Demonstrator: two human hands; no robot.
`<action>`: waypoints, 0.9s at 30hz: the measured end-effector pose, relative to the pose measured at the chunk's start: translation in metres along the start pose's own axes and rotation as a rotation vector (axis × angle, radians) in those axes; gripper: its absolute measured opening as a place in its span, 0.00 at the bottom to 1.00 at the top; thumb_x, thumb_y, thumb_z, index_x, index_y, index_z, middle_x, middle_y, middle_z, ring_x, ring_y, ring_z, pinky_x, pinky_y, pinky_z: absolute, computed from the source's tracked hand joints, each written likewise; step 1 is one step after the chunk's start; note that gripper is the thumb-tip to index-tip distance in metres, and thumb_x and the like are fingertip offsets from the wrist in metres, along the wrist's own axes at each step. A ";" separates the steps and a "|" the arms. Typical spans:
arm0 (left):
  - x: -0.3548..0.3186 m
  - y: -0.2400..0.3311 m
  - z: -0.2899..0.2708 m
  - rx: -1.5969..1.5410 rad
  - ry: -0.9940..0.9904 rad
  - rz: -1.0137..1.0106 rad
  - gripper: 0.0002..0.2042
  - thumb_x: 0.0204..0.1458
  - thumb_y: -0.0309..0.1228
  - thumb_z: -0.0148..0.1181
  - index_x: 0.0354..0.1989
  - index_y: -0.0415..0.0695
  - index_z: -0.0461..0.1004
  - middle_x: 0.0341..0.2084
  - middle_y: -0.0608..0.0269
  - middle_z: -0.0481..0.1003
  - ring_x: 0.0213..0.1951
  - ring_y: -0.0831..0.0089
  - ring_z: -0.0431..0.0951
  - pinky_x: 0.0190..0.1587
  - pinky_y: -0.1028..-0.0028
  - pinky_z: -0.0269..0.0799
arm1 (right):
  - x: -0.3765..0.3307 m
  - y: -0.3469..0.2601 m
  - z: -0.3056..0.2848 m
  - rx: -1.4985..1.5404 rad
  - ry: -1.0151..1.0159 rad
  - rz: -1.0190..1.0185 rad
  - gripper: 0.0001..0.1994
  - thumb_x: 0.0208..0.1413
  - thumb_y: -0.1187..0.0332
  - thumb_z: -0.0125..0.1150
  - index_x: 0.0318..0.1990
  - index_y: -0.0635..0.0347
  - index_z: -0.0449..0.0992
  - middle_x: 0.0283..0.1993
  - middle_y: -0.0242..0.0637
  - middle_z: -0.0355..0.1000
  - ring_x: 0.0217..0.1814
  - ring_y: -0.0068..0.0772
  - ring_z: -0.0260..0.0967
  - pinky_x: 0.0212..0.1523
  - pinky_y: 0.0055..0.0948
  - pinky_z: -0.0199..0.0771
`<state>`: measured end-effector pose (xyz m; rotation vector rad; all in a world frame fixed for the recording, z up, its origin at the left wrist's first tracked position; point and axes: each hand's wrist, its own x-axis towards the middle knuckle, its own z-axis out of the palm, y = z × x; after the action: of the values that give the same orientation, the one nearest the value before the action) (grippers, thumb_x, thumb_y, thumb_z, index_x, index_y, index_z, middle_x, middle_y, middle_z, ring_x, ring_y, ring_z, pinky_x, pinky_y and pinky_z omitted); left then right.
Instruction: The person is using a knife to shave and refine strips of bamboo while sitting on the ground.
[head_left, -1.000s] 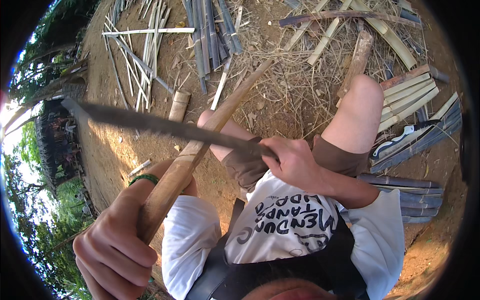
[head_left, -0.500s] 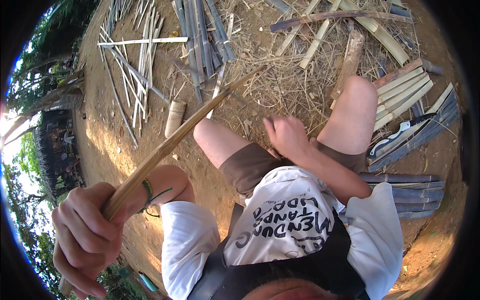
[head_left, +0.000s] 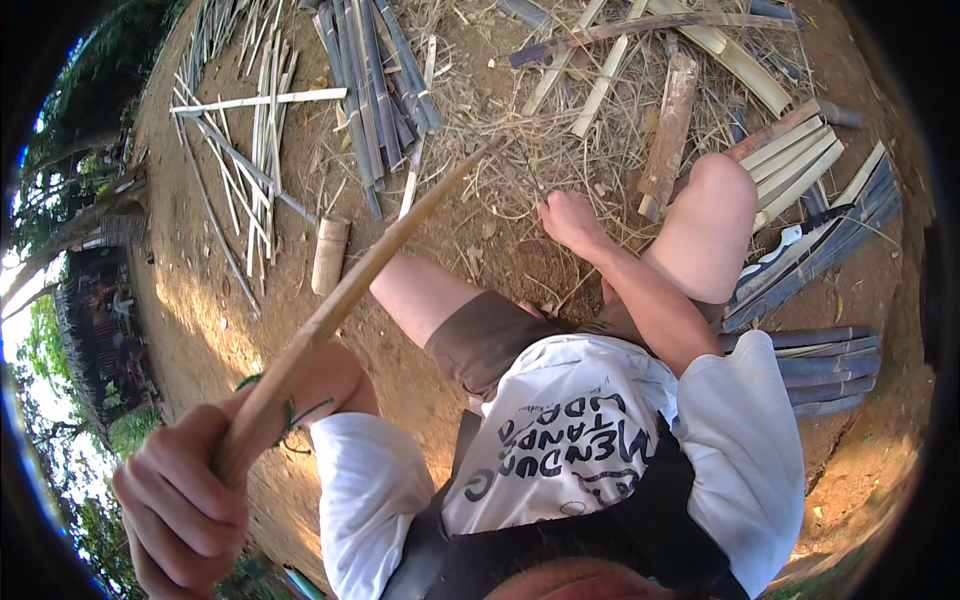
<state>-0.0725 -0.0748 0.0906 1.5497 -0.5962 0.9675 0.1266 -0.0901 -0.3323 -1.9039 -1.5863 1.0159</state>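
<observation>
My left hand (head_left: 185, 490) is raised close to the view at the lower left, its fingers wrapped round the thick end of a long tapered wooden stick (head_left: 335, 305). The stick slants up to the right, and its thin tip overlies the straw-strewn ground. Out over the ground between my knees, my right hand (head_left: 572, 222) is closed. A thin dark line shows near its fingers, but what they hold, if anything, is too small to name. A white-and-black handled tool (head_left: 780, 250) lies on dark split bamboo (head_left: 850, 250) beside my right knee.
A short bamboo piece (head_left: 330, 257) stands or lies by my left knee. Dark bamboo strips (head_left: 365, 85) and pale thin strips (head_left: 265, 150) lie beyond it. A rough wooden block (head_left: 668, 135) and pale split bamboo (head_left: 800, 165) sit at the right. More dark bamboo (head_left: 825, 375) lies beside my right hip.
My right hand has moved out from my lap, forward over the ground. The left hand and stick have shifted slightly downward, with the stick's tip a little further left in view.
</observation>
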 end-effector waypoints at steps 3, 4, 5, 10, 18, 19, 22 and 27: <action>-0.007 0.001 -0.002 0.050 0.092 0.055 0.14 0.59 0.44 0.61 0.25 0.51 0.81 0.08 0.85 0.60 0.10 0.92 0.57 0.16 0.89 0.46 | -0.007 -0.023 -0.014 0.007 -0.075 -0.001 0.20 0.65 0.60 0.53 0.28 0.68 0.81 0.21 0.55 0.75 0.25 0.55 0.77 0.32 0.47 0.79; -0.009 0.003 -0.003 0.071 0.119 0.066 0.14 0.59 0.44 0.62 0.25 0.51 0.82 0.08 0.85 0.61 0.11 0.92 0.57 0.17 0.89 0.47 | -0.019 -0.042 -0.017 0.021 0.043 -0.149 0.19 0.65 0.62 0.55 0.26 0.68 0.79 0.16 0.47 0.72 0.17 0.46 0.73 0.22 0.42 0.74; -0.010 0.007 -0.008 0.086 0.143 0.075 0.13 0.59 0.44 0.62 0.26 0.52 0.82 0.08 0.85 0.61 0.11 0.93 0.57 0.17 0.89 0.48 | -0.031 -0.063 -0.023 0.087 0.090 -0.223 0.20 0.65 0.61 0.55 0.25 0.68 0.78 0.16 0.48 0.72 0.17 0.47 0.73 0.22 0.43 0.73; -0.006 0.010 -0.021 0.056 0.161 0.086 0.10 0.56 0.40 0.64 0.26 0.52 0.83 0.08 0.84 0.62 0.12 0.93 0.58 0.19 0.89 0.49 | -0.017 -0.046 0.005 0.197 0.146 -0.222 0.20 0.64 0.61 0.56 0.25 0.69 0.77 0.17 0.51 0.72 0.17 0.51 0.71 0.22 0.43 0.72; 0.001 0.021 -0.044 0.056 0.261 0.029 0.12 0.53 0.39 0.63 0.18 0.56 0.76 0.08 0.84 0.62 0.12 0.95 0.61 0.18 0.92 0.52 | 0.011 -0.027 0.006 0.209 -0.113 0.075 0.20 0.65 0.61 0.54 0.25 0.68 0.79 0.17 0.50 0.72 0.20 0.50 0.74 0.26 0.45 0.75; 0.004 0.027 -0.050 0.116 0.274 -0.007 0.14 0.53 0.40 0.62 0.15 0.57 0.74 0.07 0.84 0.62 0.11 0.95 0.61 0.18 0.93 0.53 | 0.007 -0.037 0.005 0.195 0.004 -0.033 0.21 0.65 0.61 0.54 0.25 0.68 0.79 0.16 0.49 0.72 0.20 0.51 0.74 0.26 0.46 0.75; 0.008 0.042 -0.064 0.127 0.240 -0.061 0.18 0.53 0.40 0.59 0.11 0.58 0.65 0.07 0.84 0.62 0.11 0.95 0.60 0.17 0.93 0.55 | 0.000 -0.045 0.014 0.160 0.143 -0.189 0.20 0.65 0.61 0.54 0.26 0.69 0.79 0.16 0.48 0.72 0.19 0.50 0.73 0.24 0.45 0.74; 0.018 0.030 -0.079 0.104 0.193 0.049 0.18 0.47 0.26 0.59 0.10 0.56 0.62 0.08 0.83 0.63 0.11 0.92 0.62 0.15 0.91 0.55 | 0.055 0.070 0.058 0.014 -0.045 0.130 0.19 0.66 0.62 0.53 0.33 0.72 0.81 0.18 0.49 0.74 0.17 0.47 0.73 0.22 0.42 0.75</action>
<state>-0.1077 -0.0024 0.1221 1.5170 -0.4551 1.1860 0.1289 -0.0596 -0.4343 -2.0100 -1.4917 1.1279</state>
